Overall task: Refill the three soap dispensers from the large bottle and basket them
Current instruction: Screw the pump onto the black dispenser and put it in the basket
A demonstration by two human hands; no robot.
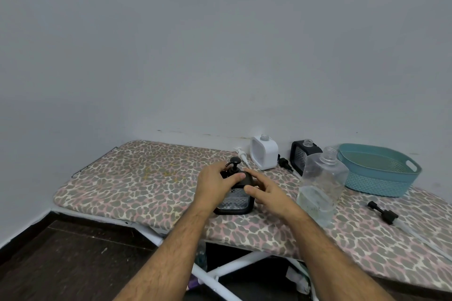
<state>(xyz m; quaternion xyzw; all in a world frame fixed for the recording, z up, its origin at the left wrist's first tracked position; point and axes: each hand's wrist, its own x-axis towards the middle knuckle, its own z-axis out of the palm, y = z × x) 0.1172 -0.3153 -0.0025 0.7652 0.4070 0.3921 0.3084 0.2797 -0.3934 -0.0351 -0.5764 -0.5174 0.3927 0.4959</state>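
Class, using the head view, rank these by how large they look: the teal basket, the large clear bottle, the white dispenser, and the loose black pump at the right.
1. Teal basket
2. Large clear bottle, though it stands nearer the camera, so its rank against the basket is unsure
3. White dispenser
4. Loose black pump

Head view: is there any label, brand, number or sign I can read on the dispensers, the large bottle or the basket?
None can be read.
Large bottle: clear, no label showing.
White dispenser, black dispenser at the wall, and black dispenser gripped by the left hand: no print visible.
Basket: plain teal weave.
Wall: bare.
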